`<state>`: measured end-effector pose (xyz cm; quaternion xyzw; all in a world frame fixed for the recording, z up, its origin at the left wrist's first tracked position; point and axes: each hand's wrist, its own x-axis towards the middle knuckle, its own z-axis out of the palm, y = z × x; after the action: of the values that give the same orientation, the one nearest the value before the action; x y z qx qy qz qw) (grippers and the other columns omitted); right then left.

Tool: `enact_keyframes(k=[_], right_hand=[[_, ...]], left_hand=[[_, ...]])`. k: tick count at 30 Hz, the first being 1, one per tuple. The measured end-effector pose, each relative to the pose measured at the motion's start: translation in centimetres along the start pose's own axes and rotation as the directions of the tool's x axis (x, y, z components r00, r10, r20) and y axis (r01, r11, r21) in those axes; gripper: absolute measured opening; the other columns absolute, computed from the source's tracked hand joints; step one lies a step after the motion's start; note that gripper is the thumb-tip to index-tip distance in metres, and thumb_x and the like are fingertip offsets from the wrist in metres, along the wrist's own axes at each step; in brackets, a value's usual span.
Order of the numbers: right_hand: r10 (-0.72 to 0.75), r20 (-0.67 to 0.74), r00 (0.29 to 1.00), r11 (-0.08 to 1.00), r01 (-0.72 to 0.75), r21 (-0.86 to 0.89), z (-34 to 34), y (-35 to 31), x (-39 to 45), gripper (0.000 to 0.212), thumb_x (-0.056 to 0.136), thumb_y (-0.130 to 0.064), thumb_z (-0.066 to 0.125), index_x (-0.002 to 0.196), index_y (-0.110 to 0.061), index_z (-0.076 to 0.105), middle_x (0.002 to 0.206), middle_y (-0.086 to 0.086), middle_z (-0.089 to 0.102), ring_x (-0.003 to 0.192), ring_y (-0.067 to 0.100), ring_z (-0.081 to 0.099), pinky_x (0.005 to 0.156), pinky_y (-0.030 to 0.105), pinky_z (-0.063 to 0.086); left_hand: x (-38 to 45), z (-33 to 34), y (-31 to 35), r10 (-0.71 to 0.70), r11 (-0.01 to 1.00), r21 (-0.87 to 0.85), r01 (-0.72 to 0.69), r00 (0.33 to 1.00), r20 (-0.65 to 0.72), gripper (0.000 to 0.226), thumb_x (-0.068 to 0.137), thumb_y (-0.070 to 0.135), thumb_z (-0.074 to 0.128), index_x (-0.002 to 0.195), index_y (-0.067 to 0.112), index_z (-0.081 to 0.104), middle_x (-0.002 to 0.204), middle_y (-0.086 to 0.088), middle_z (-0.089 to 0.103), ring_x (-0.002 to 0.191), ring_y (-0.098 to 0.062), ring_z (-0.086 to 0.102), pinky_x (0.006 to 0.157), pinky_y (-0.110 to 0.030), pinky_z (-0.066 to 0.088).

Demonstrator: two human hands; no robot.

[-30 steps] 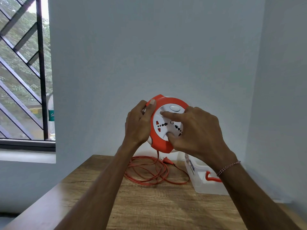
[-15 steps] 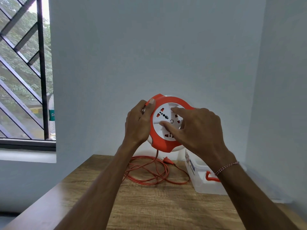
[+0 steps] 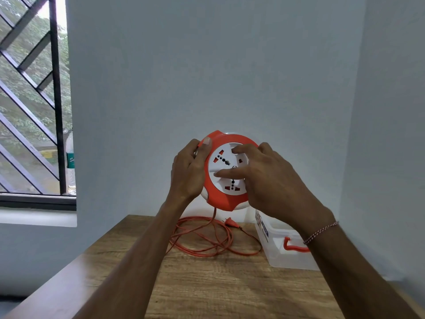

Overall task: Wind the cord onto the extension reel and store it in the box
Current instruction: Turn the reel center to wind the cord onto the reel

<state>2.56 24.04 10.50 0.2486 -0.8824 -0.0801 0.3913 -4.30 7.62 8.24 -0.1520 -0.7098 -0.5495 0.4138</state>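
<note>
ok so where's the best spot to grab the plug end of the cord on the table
Take the plug by its orange body, pinching its sides from above. It lies flat on the table just behind the loose cord loops, pins apparently pointing away left, so a top-down pinch probably avoids both pins and tangle.

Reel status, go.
Left hand grips reel rim, held above table. Right hand fingers on white face. Cord mostly loose. Box unobstructed.
</note>
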Motion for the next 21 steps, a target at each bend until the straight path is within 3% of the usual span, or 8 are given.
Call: enact_keyframes(k=[4, 8, 13, 17, 21], right_hand=[[0.025, -0.038, 0.999, 0.999, -0.027, -0.040, 0.5, 0.1, 0.0, 0.060, 0.078, -0.042, 0.072, 0.132, -0.050, 0.047, 0.144, 0.002, 0.044, 0.121, 0.026, 0.043, 0.095, 0.040, 0.042], [0.127, -0.175, 0.976, 0.992, -0.125, 0.025, 1.7, 0.5, -0.1, 0.058, 0.077, -0.054, 0.064, 0.133, -0.047, 0.048, 0.119, 0.007, 0.062, 0.100, 0.025, 0.058, 0.083, 0.039, 0.049], [0.226, -0.330, 0.917, 0.971, -0.185, 0.151, 2.3, 0.0, 0.2, 0.067, 0.076, -0.073, 0.053, 0.125, -0.029, 0.063, 0.094, 0.003, 0.075, 0.079, 0.023, 0.070, 0.073, 0.035, 0.055], [0.254, -0.327, 0.910, 0.961, -0.199, 0.193, 2.1, 0.1, 0.3, 0.068, 0.079, -0.074, 0.048, 0.124, -0.026, 0.064, 0.092, 0.003, 0.076, 0.076, 0.022, 0.071, 0.072, 0.034, 0.056], [0.179, -0.341, 0.923, 0.977, -0.126, 0.172, 1.6, 0.5, 0.2, 0.040, 0.084, -0.051, 0.063, 0.111, -0.023, 0.071, 0.094, 0.001, 0.074, 0.080, 0.018, 0.062, 0.066, 0.025, 0.046]], left_hand=[[0.0, 0.0, 0.1, -0.004, 1.000, -0.011, 0.004, 1.000, 0.014, 0.051, 0.096, 0.059, 0.041, 0.100, 0.015, 0.067, 0.089, -0.003, 0.076, 0.077, -0.025, 0.075, 0.076, -0.054, 0.064], [0.1, -0.1, 0.1, -0.016, 0.999, -0.035, 0.016, 1.000, 0.006, 0.051, 0.095, 0.059, 0.042, 0.100, 0.015, 0.067, 0.089, -0.002, 0.076, 0.075, -0.022, 0.075, 0.074, -0.048, 0.066], [0.1, 0.0, 0.0, -0.004, 1.000, -0.022, 0.004, 1.000, -0.006, 0.044, 0.101, 0.053, 0.044, 0.098, 0.015, 0.067, 0.088, -0.003, 0.076, 0.076, -0.023, 0.075, 0.077, -0.053, 0.064], [0.0, 0.1, 0.2, -0.011, 1.000, -0.025, 0.011, 1.000, -0.004, 0.047, 0.098, 0.056, 0.042, 0.101, 0.017, 0.067, 0.090, 0.001, 0.076, 0.078, -0.022, 0.075, 0.078, -0.052, 0.064], [0.2, 0.1, 0.0, -0.013, 1.000, -0.014, 0.013, 1.000, -0.005, 0.046, 0.102, 0.054, 0.043, 0.100, 0.015, 0.067, 0.088, 0.000, 0.076, 0.076, -0.023, 0.075, 0.077, -0.053, 0.064]])
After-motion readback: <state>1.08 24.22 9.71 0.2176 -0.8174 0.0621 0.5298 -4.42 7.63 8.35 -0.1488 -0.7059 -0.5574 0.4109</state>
